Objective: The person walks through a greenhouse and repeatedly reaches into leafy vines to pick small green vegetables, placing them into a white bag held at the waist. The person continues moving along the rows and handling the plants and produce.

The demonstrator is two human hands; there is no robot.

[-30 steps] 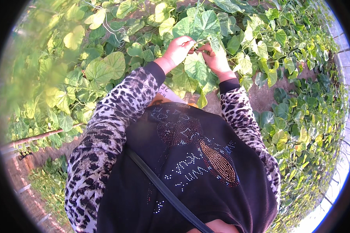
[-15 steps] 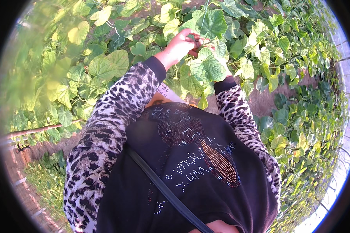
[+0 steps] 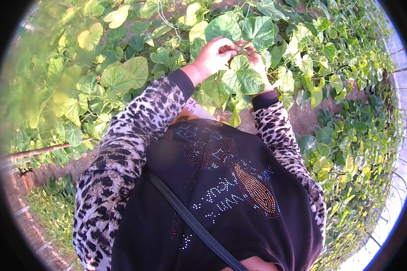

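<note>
head: leaf point(image 3: 245, 81) partly hides right hand point(image 3: 258, 65); vines point(image 3: 323, 67) around

The left hand's grip point(image 3: 215, 55) pinched a green stem point(image 3: 246, 51), with the right hand's grip point(image 3: 257, 63), partly hidden, just right of that stem. A broad leaf point(image 3: 243, 79) hung below the stem and two more leaves point(image 3: 259, 32) stood above.

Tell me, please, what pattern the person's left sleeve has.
The left sleeve has black leopard-like spots on a pale greyish ground, clearest in the head view.
</note>
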